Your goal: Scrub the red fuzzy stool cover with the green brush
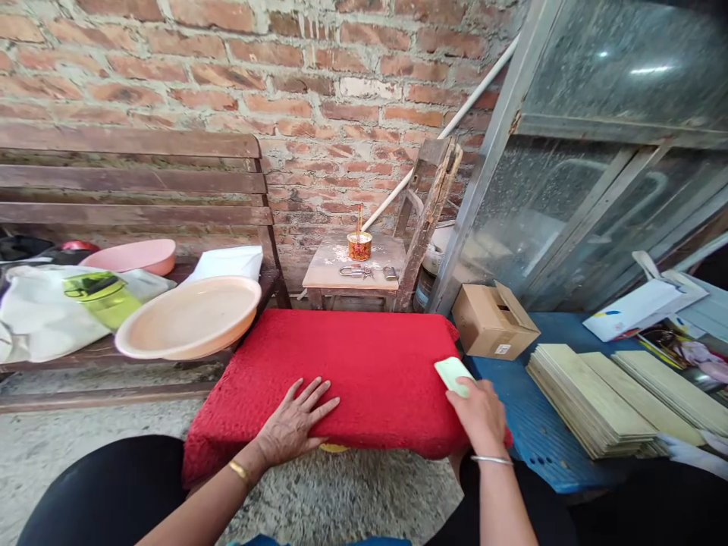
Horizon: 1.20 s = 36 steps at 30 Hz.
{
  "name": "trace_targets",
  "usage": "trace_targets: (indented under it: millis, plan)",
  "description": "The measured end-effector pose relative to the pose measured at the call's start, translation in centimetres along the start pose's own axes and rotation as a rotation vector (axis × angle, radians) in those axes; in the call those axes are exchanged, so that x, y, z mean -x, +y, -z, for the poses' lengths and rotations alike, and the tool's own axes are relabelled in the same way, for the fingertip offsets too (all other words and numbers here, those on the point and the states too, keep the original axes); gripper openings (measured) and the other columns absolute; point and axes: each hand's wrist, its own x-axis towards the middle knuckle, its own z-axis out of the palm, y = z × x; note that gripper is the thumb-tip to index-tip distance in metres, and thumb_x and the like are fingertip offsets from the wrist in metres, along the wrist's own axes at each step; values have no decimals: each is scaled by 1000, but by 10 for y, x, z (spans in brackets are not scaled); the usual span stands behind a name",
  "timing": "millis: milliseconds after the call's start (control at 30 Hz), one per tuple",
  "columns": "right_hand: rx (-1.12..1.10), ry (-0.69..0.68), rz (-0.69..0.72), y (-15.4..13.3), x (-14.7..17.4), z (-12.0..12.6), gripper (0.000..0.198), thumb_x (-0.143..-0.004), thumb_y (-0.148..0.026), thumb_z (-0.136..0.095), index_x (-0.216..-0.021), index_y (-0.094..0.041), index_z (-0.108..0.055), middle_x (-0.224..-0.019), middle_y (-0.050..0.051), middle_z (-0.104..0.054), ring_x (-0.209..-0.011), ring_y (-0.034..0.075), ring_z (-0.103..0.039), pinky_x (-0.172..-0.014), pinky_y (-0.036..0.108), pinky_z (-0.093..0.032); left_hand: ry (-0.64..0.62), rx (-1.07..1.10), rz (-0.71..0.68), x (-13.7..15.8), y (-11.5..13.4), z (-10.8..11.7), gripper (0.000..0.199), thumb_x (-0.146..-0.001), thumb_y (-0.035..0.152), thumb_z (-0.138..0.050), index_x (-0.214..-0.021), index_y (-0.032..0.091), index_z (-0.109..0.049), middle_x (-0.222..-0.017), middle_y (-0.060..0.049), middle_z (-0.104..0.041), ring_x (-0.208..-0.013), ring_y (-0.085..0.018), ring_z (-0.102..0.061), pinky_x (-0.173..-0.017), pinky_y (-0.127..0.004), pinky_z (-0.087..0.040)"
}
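Note:
A red cloth (pixel 364 349) covers a low table in front of me. My left hand (pixel 296 421) lies flat on its near left part, fingers spread, with nothing held. At the cloth's right edge, my right hand (pixel 481 413) is closed around a pale mint-green, flat, rectangular object (pixel 453 372). Its kind is not clear, and my fingers hide its near end. The object rests on or just above the cloth; I cannot tell which.
Left, a wooden bench (pixel 130 180) carries a shallow peach basin (pixel 190 315) and a green bottle (pixel 102 296). Behind the cloth stands a wooden chair (pixel 330 262) with a decorated tin (pixel 359 246). Right, a blue surface (pixel 512 402) bears a cardboard box (pixel 483 322) and stacked thin boards (pixel 585 387).

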Motion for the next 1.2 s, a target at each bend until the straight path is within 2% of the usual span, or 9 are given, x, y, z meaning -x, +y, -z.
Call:
trace_targets:
  millis: [100,167,333,467,567,700,800,1067,1200]
  plan:
    - [-25,78,-141,27,-2,4,43,-89,-42,-51,-123,-20,-67,-105,15,-58,-94,31,-61,-84,43,-46,-10,14,7,-1,2,2,80,-83,62,-62,-153,38,-32,-158,-8,-36,-145,-29,-31,-121,-51,-6]
    - [-138,103,-71,22,1,-4,42,-88,-44,-52,-119,-20,-68,-106,13,-58,-96,29,-61,-87,41,-47,-18,20,14,-1,2,4,78,-83,62,-61,-152,38,-33,-158,-7,-37,-145,-29,-31,-121,-51,-8]
    - [-267,36,251,-53,17,-37,29,-83,-38,-62,-109,-28,-71,-107,4,-60,-96,20,-62,-90,31,-46,-34,20,12,-2,1,7,82,-82,62,-64,-153,38,-32,-157,-8,-38,-144,-30,-32,-120,-51,-11]
    - [-237,-3,351,-86,20,-43,27,-79,-34,-69,-105,-33,-73,-105,2,-61,-100,20,-60,-91,30,-43,-36,2,10,-3,0,6,83,-81,61,-65,-153,38,-31,-157,-9,-38,-144,-30,-33,-120,-52,-10]
    - [-174,5,246,-57,7,-31,27,-80,-38,-68,-106,-33,-73,-104,3,-61,-96,20,-61,-89,32,-44,-37,7,12,-2,0,5,83,-80,60,-67,-153,38,-33,-158,-9,-37,-144,-30,-33,-120,-52,-11]
    - [-51,91,-90,8,-9,-6,39,-88,-43,-55,-118,-24,-69,-102,12,-59,-94,29,-61,-84,42,-46,-30,23,17,-2,1,4,81,-82,60,-65,-153,38,-33,-158,-8,-36,-144,-30,-32,-120,-52,-10]
    - [-32,151,-152,17,-10,1,42,-89,-46,-52,-121,-22,-67,-104,14,-57,-97,31,-60,-84,44,-45,-38,24,19,-2,2,5,82,-82,59,-65,-153,37,-31,-159,-9,-35,-145,-30,-31,-120,-51,-9]
    - [-157,30,339,-111,5,-35,28,-85,-40,-64,-112,-33,-70,-108,3,-59,-101,20,-58,-90,31,-40,-43,5,10,-3,1,7,79,-83,60,-64,-152,38,-34,-158,-8,-37,-144,-30,-33,-120,-52,-11]
    - [-119,-18,391,-110,-10,-32,23,-80,-38,-69,-102,-36,-73,-105,2,-61,-101,20,-58,-90,31,-39,-38,4,10,-2,1,5,80,-82,61,-64,-152,38,-34,-158,-8,-36,-144,-30,-32,-120,-51,-12]
